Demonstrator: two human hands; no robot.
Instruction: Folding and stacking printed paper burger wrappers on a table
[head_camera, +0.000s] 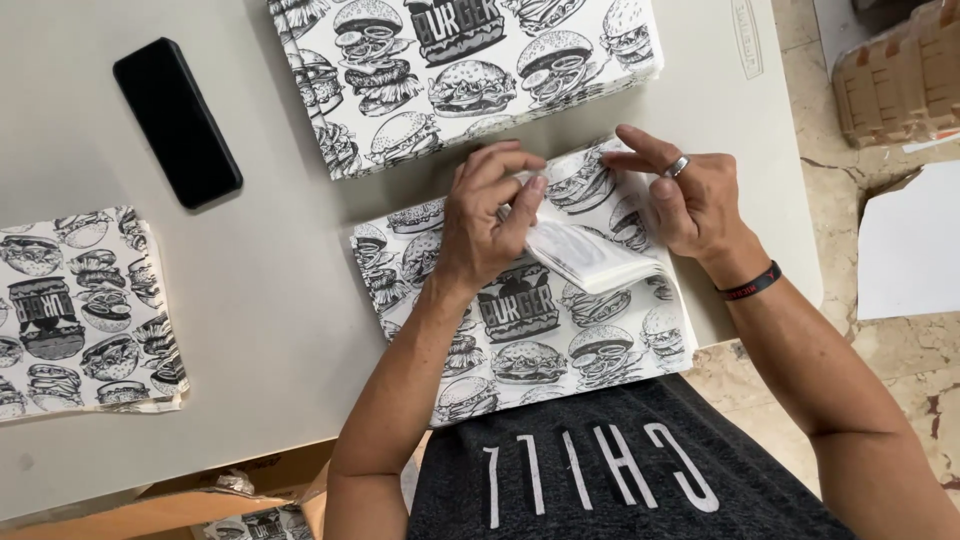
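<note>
Paper sheets printed with black-and-white burger drawings lie in a stack at the near edge of the pale table, right in front of the person. One corner of the top sheets is peeled up and curled over, showing its plain white underside. The left hand pinches that lifted fold between thumb and fingertips, its fingers bent down tightly onto the paper. The right hand rests just beside it on the far right corner of the stack, fingers fairly spread and pointing left, the fingertips pressing the edge of the sheets; it grips nothing that I can make out. A ring sits on one finger and a dark wristband circles the wrist.

Just beyond the hands, a second, thicker pile of the same printed paper lies towards the far side of the table. Well off to the left, a third pile sits near the table edge, and between it and the far pile lies a black phone, face up and tilted. Cardboard rests on the floor at the right.
</note>
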